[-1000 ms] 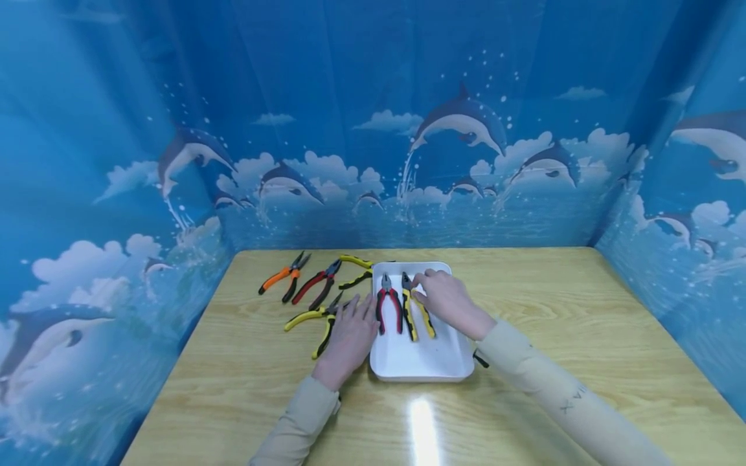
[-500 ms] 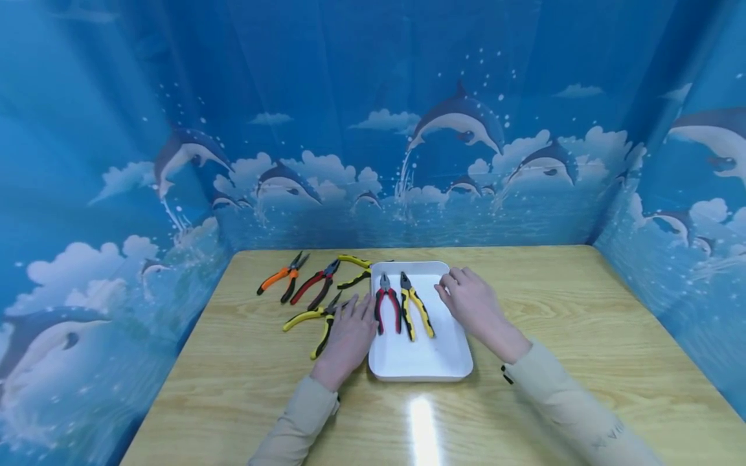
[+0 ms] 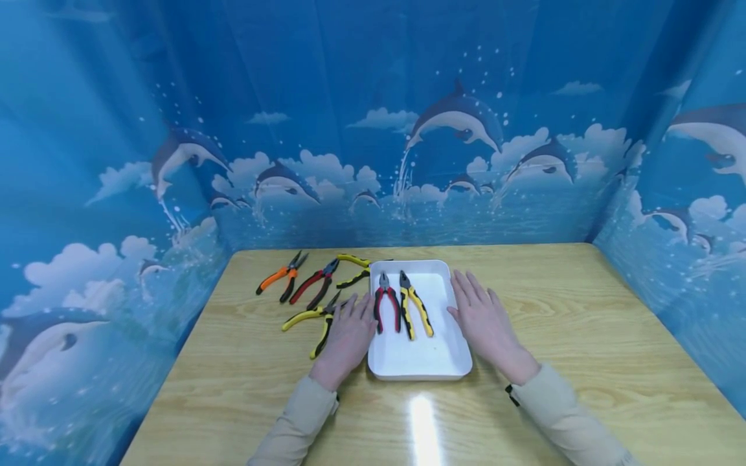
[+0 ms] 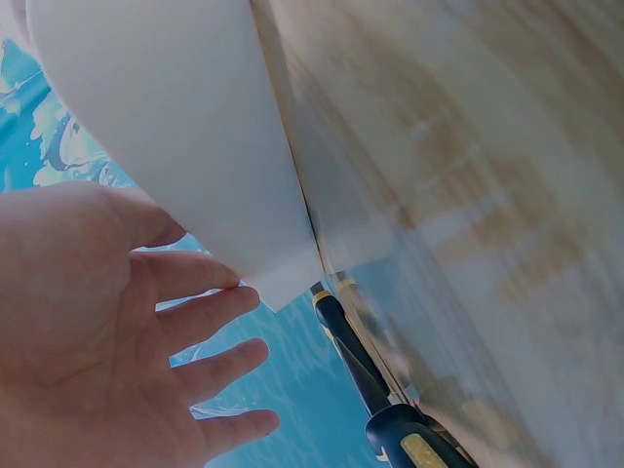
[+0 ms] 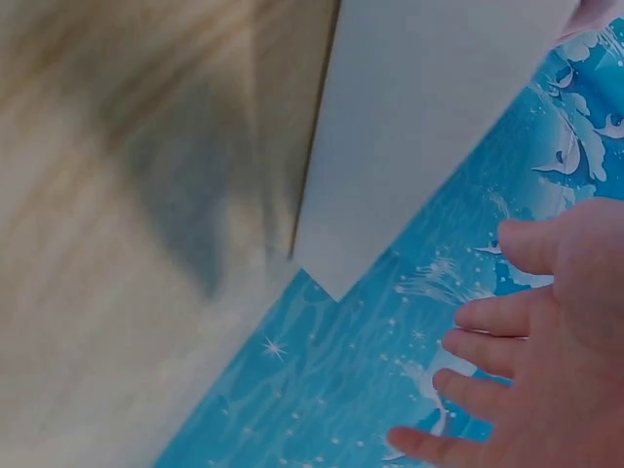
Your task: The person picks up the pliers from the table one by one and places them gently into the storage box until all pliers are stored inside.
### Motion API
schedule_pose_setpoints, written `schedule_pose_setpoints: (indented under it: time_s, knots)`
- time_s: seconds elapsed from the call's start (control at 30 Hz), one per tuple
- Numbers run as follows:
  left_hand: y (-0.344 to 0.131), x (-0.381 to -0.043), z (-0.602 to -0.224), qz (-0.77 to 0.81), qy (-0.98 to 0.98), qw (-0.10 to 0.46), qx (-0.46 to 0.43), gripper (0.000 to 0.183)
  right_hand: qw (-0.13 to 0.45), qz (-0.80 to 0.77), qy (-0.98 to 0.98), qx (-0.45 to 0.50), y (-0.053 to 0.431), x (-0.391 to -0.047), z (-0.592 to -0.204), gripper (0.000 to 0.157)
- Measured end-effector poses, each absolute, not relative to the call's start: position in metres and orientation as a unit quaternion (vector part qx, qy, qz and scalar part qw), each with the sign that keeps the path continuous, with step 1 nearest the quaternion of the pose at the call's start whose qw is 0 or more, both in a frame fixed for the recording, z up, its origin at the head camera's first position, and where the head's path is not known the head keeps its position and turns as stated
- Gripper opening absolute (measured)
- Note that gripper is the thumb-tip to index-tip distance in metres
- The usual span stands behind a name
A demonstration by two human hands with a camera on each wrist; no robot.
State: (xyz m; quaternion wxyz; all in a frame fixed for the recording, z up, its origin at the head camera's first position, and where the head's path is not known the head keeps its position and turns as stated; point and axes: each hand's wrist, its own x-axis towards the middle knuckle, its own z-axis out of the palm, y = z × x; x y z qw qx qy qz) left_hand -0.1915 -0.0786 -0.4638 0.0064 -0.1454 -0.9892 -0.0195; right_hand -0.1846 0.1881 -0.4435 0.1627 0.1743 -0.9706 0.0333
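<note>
A white tray [image 3: 419, 362] lies on the table between both hands. Inside it, side by side, are red-and-black pliers [image 3: 384, 292] and yellow-and-black pliers [image 3: 407, 294], jaws toward the far end. My left hand [image 3: 348, 333] lies along the tray's left wall with its fingers extended; in the left wrist view its fingertips reach the wall's corner. Alongside the right wall is my right hand [image 3: 486, 323], fingers straight and slightly spread. The right wrist view has that hand [image 5: 546, 341] beside the tray wall [image 5: 419, 117], holding nothing.
Left of the tray lie orange-and-black pliers [image 3: 293, 271], red-and-black pliers [image 3: 320, 276] and yellow-handled pliers [image 3: 329, 311], the last partly covered by my left hand. Another yellow-handled pair [image 3: 364, 263] sits partly hidden behind the tray. A dolphin-printed curtain [image 3: 373, 129] surrounds the wooden table [image 3: 583, 310].
My right hand has drawn back from the yellow-and-black pliers in the tray to the right wall, and its bent fingers have straightened. The left hand stays at the left wall.
</note>
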Motion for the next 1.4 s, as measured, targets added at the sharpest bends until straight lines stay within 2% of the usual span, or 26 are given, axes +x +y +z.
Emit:
schedule_pose_setpoints:
  time_s: [0.3,0.6,1.0,1.4]
  knots:
    - [-0.079,-0.192,-0.464,-0.028,-0.988,0.014,-0.148,0.058,0.080,0.065,-0.986,0.132,0.188,-0.186,-0.458,0.066]
    - [-0.080,-0.191,-0.463,-0.025,-0.988,0.018,-0.149,0.057,0.066,0.059,-0.989,0.122,0.189,-0.186,-0.463,0.059]
    - [-0.078,-0.190,-0.464,-0.027,-0.990,0.003,-0.142,0.059,0.040,0.058,-0.989,0.129,0.191,-0.185,-0.464,0.057]
    - [-0.083,-0.189,-0.467,-0.044,-0.984,0.043,-0.164,0.056,0.033,0.063,-0.988,0.133,0.192,-0.186,-0.463,0.058]
